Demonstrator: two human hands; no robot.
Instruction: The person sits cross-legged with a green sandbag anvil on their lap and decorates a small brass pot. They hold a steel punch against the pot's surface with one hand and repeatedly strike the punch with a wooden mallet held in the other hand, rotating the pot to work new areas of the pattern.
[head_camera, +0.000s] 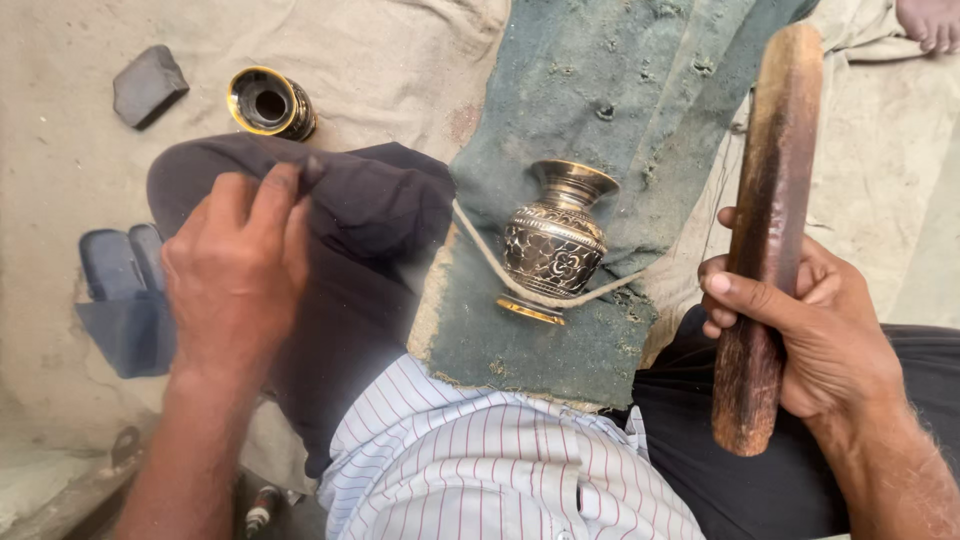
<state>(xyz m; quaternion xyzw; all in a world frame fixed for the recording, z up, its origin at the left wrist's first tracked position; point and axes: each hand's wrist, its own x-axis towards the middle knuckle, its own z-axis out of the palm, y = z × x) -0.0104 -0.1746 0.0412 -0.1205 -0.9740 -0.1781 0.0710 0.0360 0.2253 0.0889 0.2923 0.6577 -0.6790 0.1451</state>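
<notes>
The left hand (235, 275) pinches something small at its fingertips, too little to identify. Inside the right hand's (815, 340) grip, the middle of the wooden stick (770, 200) is covered by the fingers. Far above this grip, a bare foot (930, 22) is cut by the picture's edge. Below the left grip, a small tool (262, 508) lies half hidden in shadow.

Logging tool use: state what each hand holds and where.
Right hand holds the wooden stick near its lower end. Left hand pinches something small and dark; unclear what.
</notes>
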